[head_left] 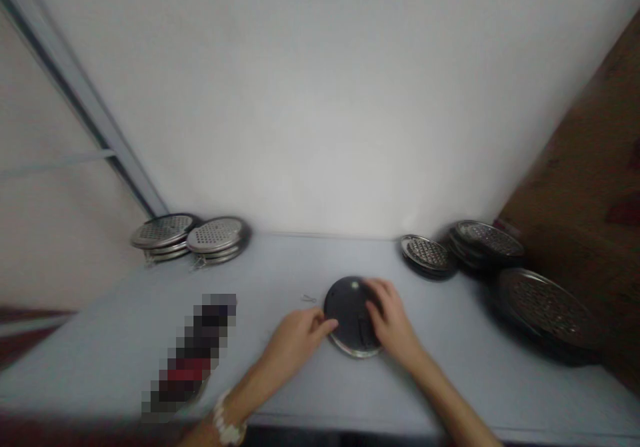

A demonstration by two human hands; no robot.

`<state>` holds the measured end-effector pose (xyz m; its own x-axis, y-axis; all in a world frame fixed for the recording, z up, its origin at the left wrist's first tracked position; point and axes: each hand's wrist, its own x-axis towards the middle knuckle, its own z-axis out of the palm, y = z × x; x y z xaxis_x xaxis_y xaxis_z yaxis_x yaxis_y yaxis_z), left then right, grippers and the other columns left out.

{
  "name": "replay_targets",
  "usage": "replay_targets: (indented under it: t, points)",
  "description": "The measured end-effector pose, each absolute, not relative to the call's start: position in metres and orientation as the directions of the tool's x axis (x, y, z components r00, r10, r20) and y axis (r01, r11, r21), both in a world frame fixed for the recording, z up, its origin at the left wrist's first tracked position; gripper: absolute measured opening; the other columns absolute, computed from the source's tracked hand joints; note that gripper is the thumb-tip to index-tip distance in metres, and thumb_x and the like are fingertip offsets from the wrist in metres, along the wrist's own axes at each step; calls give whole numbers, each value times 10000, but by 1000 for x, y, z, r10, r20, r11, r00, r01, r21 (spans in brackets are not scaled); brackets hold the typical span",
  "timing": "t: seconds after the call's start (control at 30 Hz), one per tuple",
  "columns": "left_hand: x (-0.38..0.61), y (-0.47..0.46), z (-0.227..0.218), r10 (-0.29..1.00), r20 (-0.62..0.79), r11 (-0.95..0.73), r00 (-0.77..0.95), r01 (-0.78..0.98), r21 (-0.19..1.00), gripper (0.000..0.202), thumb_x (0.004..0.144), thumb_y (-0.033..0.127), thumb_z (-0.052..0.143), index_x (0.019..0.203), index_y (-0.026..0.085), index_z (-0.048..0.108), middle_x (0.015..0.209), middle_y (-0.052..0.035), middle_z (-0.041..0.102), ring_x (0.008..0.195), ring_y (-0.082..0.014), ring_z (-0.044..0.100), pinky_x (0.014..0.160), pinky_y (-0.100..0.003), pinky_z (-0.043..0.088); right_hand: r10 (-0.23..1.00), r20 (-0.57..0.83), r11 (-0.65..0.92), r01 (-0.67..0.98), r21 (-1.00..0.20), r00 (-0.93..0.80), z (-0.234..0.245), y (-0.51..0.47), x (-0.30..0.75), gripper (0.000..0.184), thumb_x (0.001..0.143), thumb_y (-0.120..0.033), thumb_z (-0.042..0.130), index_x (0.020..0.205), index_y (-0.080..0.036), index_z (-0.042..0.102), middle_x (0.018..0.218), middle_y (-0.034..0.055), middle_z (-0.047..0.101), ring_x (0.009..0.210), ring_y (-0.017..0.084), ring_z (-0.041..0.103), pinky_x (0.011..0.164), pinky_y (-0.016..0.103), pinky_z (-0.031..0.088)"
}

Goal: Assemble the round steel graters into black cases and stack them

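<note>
White bracelet sits on the left wrist at the bottom edge of the frame. Left hand and right hand both rest on a round dark disc, which lies at lower centre on a pale table, dark face upward. A metal rim shows along its near edge.

Step in hand: both hands are working at this disc. Left fingers lie extended and together against its left edge. Right fingers curve over its upper right side. Whether either hand grips the disc cannot be determined.

A small wire piece lies near the disc, to its upper left. Perforated metal discs lie in stacks along the far table edge: one pair of stacks at upper left and another pair at upper right. A larger stack lies at far right. No container can be identified. A pixelated object at lower left is unreadable.
</note>
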<state>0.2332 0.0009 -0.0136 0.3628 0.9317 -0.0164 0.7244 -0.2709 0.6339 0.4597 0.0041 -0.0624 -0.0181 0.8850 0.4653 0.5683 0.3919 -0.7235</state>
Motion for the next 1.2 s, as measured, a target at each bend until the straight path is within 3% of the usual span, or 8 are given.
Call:
replay_targets:
  t: [0.1, 0.2, 0.4, 0.6, 0.73, 0.83, 1.0, 1.2]
  points:
    - [217, 10, -16, 923, 149, -380, 355, 782, 494, 241, 989, 260, 482, 982, 180, 709, 999, -100, 737, 974, -257, 662, 915, -377, 495, 888, 460, 386, 590, -709, -28, -67, -5, 461, 330, 960, -198, 475, 1240, -244, 643, 1264, 107, 619, 1186, 268, 586, 1075, 491, 454]
    - [208, 23, -25, 877, 246, -480, 413, 779, 403, 342, 951, 101, 461, 1222, 190, 650, 1263, -124, 657, 1179, -272, 572, 1055, -452, 448, 891, 453, 370, 616, -696, -23, -67, -15, 460, 316, 956, -195, 481, 1212, -252, 658, 1251, 109, 630, 1170, 285, 587, 1051, 512, 454]
    - [201, 36, -27, 881, 112, -463, 460, 787, 409, 174, 950, 112, 499, 980, 161, 664, 1047, -115, 689, 991, -249, 628, 937, -377, 491, 913, 408, 324, 598, -733, 5, -58, -29, 464, 300, 977, -234, 450, 1194, -262, 655, 1213, 81, 672, 1131, 266, 617, 1036, 479, 462]
    - [187, 46, -9, 882, -34, -408, 470, 798, 443, 56, 859, 123, 616, 840, 170, 639, 868, -67, 714, 800, -223, 650, 745, -306, 483, 907, 378, 227, 541, -810, 186, -39, -33, 477, 296, 984, -360, 452, 1144, -214, 654, 1193, 117, 691, 1163, 298, 610, 1039, 503, 444]
    - [195, 35, 13, 898, -19, -384, 440, 803, 456, 77, 923, 167, 576, 884, 179, 642, 856, -48, 719, 779, -206, 652, 727, -288, 477, 890, 391, 242, 485, -841, 234, -17, -44, 470, 272, 955, -386, 518, 1082, -212, 684, 1129, 108, 709, 1089, 284, 630, 977, 448, 472]
    - [214, 6, 36, 859, 112, -473, 500, 690, 547, 153, 991, 189, 534, 966, 202, 684, 948, -38, 736, 868, -184, 673, 811, -267, 498, 955, 287, 246, 354, -903, 70, 6, -59, 456, 259, 947, -389, 572, 1085, -214, 703, 1061, 77, 730, 966, 241, 664, 870, 362, 508]
    - [237, -44, 59, 511, 384, -812, 769, 287, 508, 274, 1048, 156, 466, 997, 200, 732, 992, -51, 746, 926, -160, 676, 854, -230, 511, 917, -46, 34, 192, -981, -397, 29, -81, 441, 214, 927, -341, 640, 825, -185, 746, 772, 21, 755, 752, 180, 691, 702, 257, 509]
    - [226, -65, 52, 455, 348, -799, 820, 203, 567, 240, 1043, 142, 487, 994, 205, 713, 954, -24, 765, 893, -140, 687, 843, -202, 519, 755, -286, -240, 157, -958, -591, 23, -86, 442, 118, 792, -241, 695, 743, -148, 746, 656, 8, 718, 581, 137, 654, 580, 220, 507]
